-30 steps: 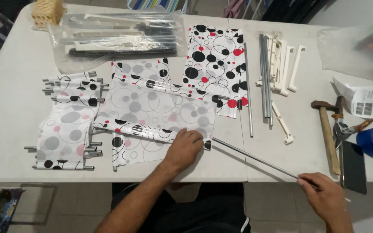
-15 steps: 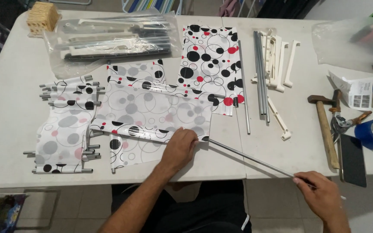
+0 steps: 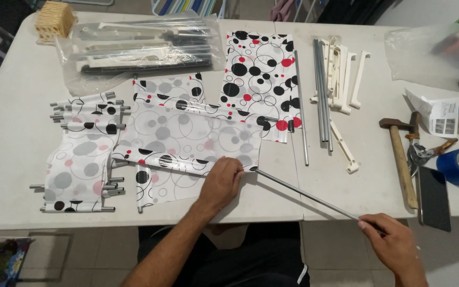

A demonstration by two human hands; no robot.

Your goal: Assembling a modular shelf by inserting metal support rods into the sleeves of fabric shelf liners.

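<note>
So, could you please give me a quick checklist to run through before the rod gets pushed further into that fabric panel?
1. Right hand grips the outer end of the metal rod: ok.
2. Left hand presses the dotted fabric panel flat at its hem corner: ok.
3. Rod's tip meets the hem opening by the left fingers: ok; how far it is inside, cannot tell.
4. Rod lies straight, with bare table beneath it: ok.
5. Hammer and dark phone sit close to the right hand's side: not ok if the rod swings.
</note>
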